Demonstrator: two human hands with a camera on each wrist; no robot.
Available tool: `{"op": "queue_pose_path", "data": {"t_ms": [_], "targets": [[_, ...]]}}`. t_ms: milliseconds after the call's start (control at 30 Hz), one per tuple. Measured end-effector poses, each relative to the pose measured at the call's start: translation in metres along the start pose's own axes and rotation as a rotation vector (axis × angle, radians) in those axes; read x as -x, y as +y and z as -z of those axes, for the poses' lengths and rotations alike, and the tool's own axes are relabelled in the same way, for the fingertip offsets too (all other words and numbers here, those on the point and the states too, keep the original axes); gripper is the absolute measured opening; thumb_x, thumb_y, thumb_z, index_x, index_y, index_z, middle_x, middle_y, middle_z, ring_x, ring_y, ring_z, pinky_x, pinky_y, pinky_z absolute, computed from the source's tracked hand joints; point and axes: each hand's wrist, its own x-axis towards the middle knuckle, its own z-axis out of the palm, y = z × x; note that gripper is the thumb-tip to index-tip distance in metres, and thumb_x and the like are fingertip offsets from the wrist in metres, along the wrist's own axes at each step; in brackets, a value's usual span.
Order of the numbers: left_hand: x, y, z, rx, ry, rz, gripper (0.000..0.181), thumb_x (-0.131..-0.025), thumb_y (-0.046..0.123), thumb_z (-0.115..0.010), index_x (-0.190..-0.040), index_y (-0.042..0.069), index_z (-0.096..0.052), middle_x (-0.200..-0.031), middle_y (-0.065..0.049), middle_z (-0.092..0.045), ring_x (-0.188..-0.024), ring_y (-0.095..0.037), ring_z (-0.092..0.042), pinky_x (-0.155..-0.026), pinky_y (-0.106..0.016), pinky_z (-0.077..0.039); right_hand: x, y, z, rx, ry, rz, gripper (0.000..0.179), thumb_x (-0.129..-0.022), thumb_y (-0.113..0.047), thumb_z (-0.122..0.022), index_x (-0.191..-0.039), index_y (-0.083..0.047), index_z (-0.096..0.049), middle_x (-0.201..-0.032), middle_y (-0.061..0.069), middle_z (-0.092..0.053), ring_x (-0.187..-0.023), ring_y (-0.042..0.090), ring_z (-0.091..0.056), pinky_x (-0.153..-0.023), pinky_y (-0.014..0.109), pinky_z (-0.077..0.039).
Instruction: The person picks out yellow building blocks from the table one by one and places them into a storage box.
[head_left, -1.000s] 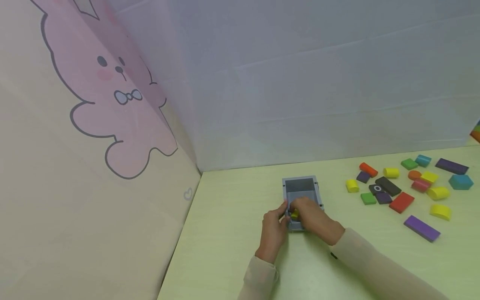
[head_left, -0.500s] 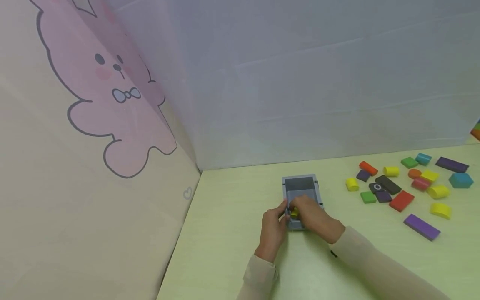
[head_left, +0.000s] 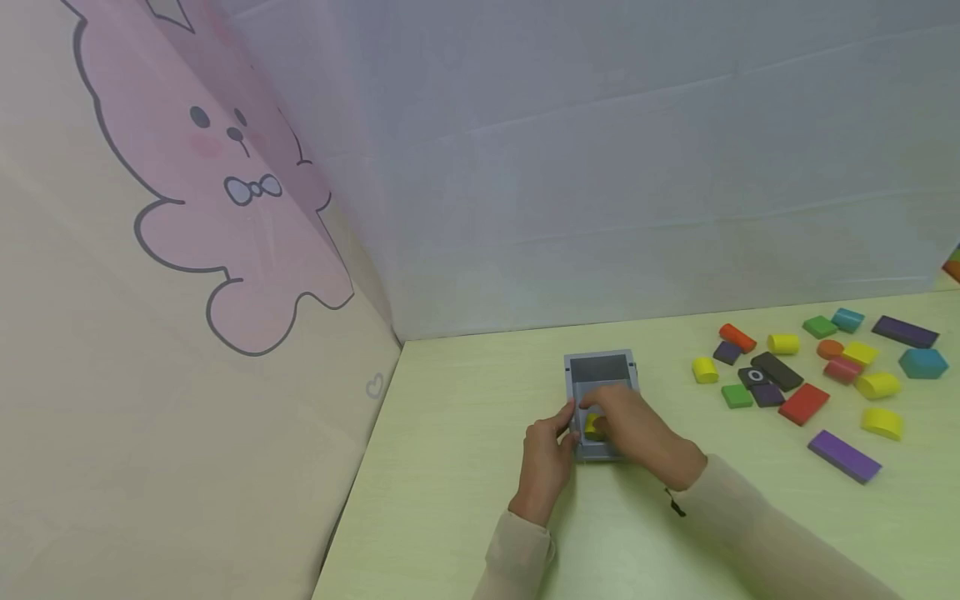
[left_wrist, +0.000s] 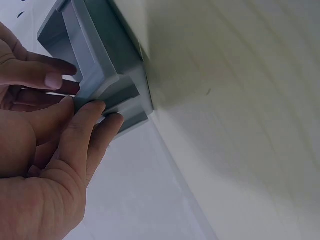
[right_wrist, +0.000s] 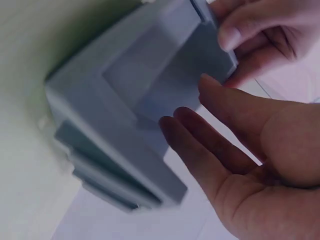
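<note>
A small grey open-topped box (head_left: 602,360) stands on the table, its long sides running away from me. On its left wall my left hand (head_left: 546,457) pinches the edge, thumb and fingers on either side, as the left wrist view of the box (left_wrist: 100,60) also shows. My right hand (head_left: 633,423) reaches over the near part of the box. In the right wrist view its thumb and fingers (right_wrist: 192,150) stand apart with nothing between them. A yellow block (head_left: 592,427) lies inside the box beside the right thumb, partly covered by that hand.
Several coloured blocks lie spread at the right, among them a red block (head_left: 804,404), a purple block (head_left: 844,456), a yellow block (head_left: 882,422) and a teal block (head_left: 923,363). A cloth wall (head_left: 600,208) rises behind the table, and another with a pink rabbit (head_left: 255,250) at left.
The right hand has shifted slightly right inside the box, and more of the yellow block shows beside it. The left hand keeps its place on the box wall.
</note>
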Motion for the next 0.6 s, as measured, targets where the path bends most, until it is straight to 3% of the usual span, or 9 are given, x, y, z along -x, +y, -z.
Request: {"op": "queue_pose_path", "data": {"t_ms": [300, 600], "targets": [[0.0, 0.0, -0.001, 0.023, -0.013, 0.032, 0.049, -0.096, -0.009, -0.069, -0.144, 0.0, -0.062, -0.14, -0.016, -0.066, -0.13, -0.03, -0.064, -0.109, -0.045, -0.052, 0.003, 0.004, 0.021, 0.015, 0.08, -0.009, 0.029, -0.084, 0.013, -0.08, -0.112, 0.006, -0.076, -0.115, 0.02, -0.077, -0.113, 0.043, -0.07, -0.098, 0.057, -0.057], [-0.001, 0.0, -0.002, 0.041, -0.016, 0.04, 0.049, -0.097, -0.009, -0.068, -0.145, -0.001, -0.061, -0.141, -0.018, -0.064, -0.133, -0.031, -0.062, -0.111, -0.046, -0.05, 0.008, 0.018, 0.04, 0.032, 0.167, -0.035, 0.031, -0.084, 0.011, -0.08, -0.115, 0.005, -0.076, -0.118, 0.024, -0.075, -0.112, 0.046, -0.07, -0.092, 0.058, -0.059]]}}
